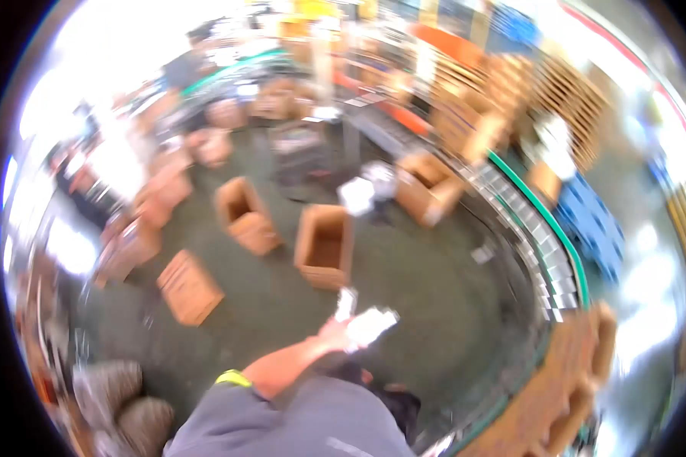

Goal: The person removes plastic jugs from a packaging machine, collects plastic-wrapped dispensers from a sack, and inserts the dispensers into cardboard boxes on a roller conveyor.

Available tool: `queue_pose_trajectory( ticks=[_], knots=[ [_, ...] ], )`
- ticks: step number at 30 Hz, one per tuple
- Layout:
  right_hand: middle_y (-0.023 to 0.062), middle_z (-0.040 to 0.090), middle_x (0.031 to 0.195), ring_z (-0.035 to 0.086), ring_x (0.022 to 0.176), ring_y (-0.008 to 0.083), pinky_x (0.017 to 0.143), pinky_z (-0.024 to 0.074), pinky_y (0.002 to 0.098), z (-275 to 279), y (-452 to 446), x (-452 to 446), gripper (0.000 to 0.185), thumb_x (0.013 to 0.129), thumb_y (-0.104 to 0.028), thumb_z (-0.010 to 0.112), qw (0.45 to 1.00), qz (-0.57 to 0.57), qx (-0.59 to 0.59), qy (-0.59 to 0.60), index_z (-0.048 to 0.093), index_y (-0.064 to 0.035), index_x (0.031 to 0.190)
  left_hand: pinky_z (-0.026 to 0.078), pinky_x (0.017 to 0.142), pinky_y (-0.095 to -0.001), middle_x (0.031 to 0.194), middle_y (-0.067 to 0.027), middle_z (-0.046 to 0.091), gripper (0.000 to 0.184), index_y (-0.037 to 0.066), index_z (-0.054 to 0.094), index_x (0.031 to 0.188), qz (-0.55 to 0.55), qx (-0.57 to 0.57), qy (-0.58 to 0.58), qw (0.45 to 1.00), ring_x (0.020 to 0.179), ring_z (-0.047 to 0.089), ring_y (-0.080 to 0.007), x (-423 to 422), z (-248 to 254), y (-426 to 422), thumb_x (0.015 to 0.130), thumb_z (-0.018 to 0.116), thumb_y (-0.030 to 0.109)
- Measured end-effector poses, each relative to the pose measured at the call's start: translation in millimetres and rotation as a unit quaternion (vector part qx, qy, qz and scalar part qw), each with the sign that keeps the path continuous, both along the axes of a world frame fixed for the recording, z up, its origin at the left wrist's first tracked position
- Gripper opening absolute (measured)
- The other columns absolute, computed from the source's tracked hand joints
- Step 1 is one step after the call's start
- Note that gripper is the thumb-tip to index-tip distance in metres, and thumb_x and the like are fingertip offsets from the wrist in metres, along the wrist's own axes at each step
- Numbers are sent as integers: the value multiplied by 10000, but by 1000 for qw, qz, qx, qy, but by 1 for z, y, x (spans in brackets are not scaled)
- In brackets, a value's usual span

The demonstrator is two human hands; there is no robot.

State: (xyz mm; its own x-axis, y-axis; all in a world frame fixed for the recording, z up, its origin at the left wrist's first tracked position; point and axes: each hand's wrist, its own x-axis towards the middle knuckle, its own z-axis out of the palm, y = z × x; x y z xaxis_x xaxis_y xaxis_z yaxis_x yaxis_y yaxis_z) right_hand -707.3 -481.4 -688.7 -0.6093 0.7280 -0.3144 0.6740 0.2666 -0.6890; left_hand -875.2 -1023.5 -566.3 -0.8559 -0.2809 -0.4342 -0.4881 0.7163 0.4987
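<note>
My left hand [334, 333] reaches forward past my grey shirt, its fingers closed on a bright white bundle [371, 326]. Glare and motion blur hide what the bundle is made of. A narrower white piece [346, 303] sticks up beside the same hand; whether it is joined to the bundle I cannot tell. Just beyond stands an open cardboard box [325, 255] on the dark floor. My right hand cannot be made out; a small reddish patch shows at the front of my shirt.
More cardboard boxes stand around: an open one [248, 217], a closed one [190, 288] and an open one [428, 188] beside the curved roller conveyor [537, 251] with its green rail. White bundles [366, 190] lie near it. Blue pallets [589, 225] stand beyond. Brown sacks [118, 396] sit lower left.
</note>
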Motion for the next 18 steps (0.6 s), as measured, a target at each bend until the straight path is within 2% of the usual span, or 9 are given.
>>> queue_pose_trajectory(
  ticks=[1,2,4,6,8,10,12,15,18],
  knots=[
    [179,668,996,617,860,292,820,517,427,-28,33,-9,399,922,-293,649,997,0,62,43,602,77,1063,539,920,-421,1128,-158,699,820,61,622,1267,41,76,13,996,1059,659,-334,-33,25,21,634,821,541],
    [221,684,993,648,907,322,798,533,449,26,31,-63,413,883,-265,717,1000,-7,-1,-8,640,65,1120,557,878,-395,1075,-149,717,765,43,639,1233,76,151,11,986,997,688,-301,-63,32,32,646,841,489],
    [196,589,1288,581,1175,305,1016,453,396,36,70,-149,605,883,-240,702,995,48,79,41,491,22,1386,561,821,-342,1040,-142,728,575,21,650,1203,122,248,47,960,907,709,-241,-113,27,69,726,833,285],
    [180,501,1414,534,1254,277,1085,393,372,90,92,-248,632,881,-103,701,987,-4,54,151,419,14,1434,553,851,-360,1043,-164,724,548,-49,632,1205,89,201,95,971,941,704,-276,-138,-25,79,767,798,235],
    [178,590,1288,559,1210,283,1071,407,377,144,133,-333,442,904,-101,671,980,-41,72,180,542,3,1313,544,877,-375,1064,-184,717,624,-79,633,1185,109,182,-2,977,984,696,-297,-145,-53,104,770,807,352],
    [175,646,1137,596,1104,295,1000,453,391,130,208,-406,257,925,-89,637,947,-13,234,222,633,5,1164,533,901,-385,1117,-208,700,770,-86,644,1170,87,-86,-256,959,1032,684,-301,-140,-98,110,740,802,533],
    [154,641,1098,600,1036,284,938,484,393,178,231,-487,262,917,-20,612,933,-23,220,284,624,-1,1178,529,916,-394,1163,-216,683,907,-74,654,1169,86,-83,-299,947,1057,677,-311,-137,-126,111,681,780,679],
    [166,574,1260,576,1149,303,986,483,402,169,348,-583,381,930,-91,638,924,-3,276,265,579,-11,1299,528,928,-394,1184,-209,678,918,-42,668,1170,109,-69,-301,945,1081,668,-332,-176,-67,181,646,788,702],
    [238,497,1383,510,1228,390,1055,423,435,151,435,-679,564,956,-288,580,956,10,271,108,462,-6,1429,497,979,-411,1206,-197,673,926,-8,652,1220,94,-73,-303,946,1118,653,-325,-274,3,261,644,781,705]
  ],
)
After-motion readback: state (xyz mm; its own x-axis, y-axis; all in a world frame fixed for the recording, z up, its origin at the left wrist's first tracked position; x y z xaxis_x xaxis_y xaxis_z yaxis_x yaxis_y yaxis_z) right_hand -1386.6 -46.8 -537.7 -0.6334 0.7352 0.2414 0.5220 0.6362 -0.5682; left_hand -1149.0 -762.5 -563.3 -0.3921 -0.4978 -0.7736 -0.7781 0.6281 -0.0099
